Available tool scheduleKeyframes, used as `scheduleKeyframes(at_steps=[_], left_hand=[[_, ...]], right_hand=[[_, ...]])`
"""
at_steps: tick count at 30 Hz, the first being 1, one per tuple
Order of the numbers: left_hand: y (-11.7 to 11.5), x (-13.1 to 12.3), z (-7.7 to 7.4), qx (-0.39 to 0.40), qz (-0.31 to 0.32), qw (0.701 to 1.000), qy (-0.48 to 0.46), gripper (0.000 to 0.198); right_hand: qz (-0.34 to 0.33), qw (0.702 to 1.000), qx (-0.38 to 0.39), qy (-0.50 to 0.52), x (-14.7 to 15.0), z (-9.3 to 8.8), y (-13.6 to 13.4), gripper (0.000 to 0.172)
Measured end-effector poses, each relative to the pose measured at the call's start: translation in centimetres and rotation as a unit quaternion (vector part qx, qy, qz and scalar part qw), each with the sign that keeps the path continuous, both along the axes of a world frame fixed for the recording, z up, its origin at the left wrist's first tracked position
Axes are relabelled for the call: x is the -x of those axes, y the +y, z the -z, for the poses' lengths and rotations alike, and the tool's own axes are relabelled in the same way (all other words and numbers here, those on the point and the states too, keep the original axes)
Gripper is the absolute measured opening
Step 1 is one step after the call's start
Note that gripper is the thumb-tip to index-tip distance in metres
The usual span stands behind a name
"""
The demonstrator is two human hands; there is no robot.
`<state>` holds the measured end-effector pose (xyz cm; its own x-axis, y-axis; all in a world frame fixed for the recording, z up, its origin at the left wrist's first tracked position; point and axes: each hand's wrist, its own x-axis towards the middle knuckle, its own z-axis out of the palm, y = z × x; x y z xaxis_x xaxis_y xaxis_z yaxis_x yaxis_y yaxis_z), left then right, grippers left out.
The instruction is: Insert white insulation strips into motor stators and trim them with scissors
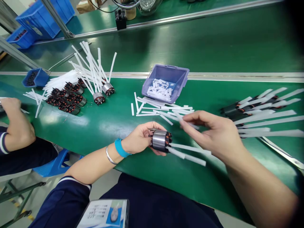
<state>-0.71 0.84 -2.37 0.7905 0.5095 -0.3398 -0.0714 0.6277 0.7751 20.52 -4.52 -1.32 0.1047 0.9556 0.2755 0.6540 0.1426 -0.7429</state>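
My left hand (137,138) is closed round a motor stator (159,140), a silver cylinder with black ends and copper windings, tilted on its side above the bench. Two long white sleeves (190,155) stick out of its right end. Up and to the right of it, the thumb and fingertips of my right hand (211,131) pinch a short white plastic tube (177,116), slightly blurred. Just beyond lie loose white tubes (152,102), scattered in front of a purple bin (181,80) that holds small white pieces.
At right, stators with white sleeves (231,110) lie beside a metal tool (282,150). Several bare stators (71,109) and two sleeved ones (108,88) stand at left, near a small blue bin (40,77). A co-worker's arm (21,126) rests at the far left. A metal rail (213,76) crosses behind.
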Motion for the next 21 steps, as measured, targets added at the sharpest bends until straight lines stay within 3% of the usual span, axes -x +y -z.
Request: scheduleKeyframes(at_steps=[3,6,10,13,16,19,21], left_hand=[[0.0,0.0,0.0,0.004,0.002,1.0,0.021,0.038],[-0.1,-0.1,-0.1,0.006,-0.016,0.999,0.031,0.036],[-0.1,-0.3,-0.3,0.003,-0.039,0.999,0.036,0.032],[-0.1,-0.3,-0.3,-0.006,-0.039,0.998,0.043,0.032],[-0.1,-0.3,-0.1,-0.008,-0.032,0.999,0.04,0.032],[-0.3,-0.3,0.0,-0.003,-0.025,0.999,0.038,0.033],[-0.3,-0.2,0.0,0.01,-0.018,0.999,0.034,0.035]], right_hand=[[-0.119,0.979,0.097,0.134,-0.8,-1.7,-1.8,0.018],[-0.183,0.964,0.12,0.153,-1.3,-2.4,-2.4,0.016],[-0.165,0.971,0.119,0.126,-2.3,-2.2,-2.5,0.015],[-0.12,0.988,0.068,0.075,-2.8,-2.1,-2.5,0.012],[-0.149,0.988,0.03,0.028,-2.0,-2.4,-2.5,0.011],[-0.2,0.977,0.06,0.041,-0.5,-2.6,-2.5,0.015],[-0.185,0.978,0.071,0.07,0.5,-2.4,-2.5,0.014]])
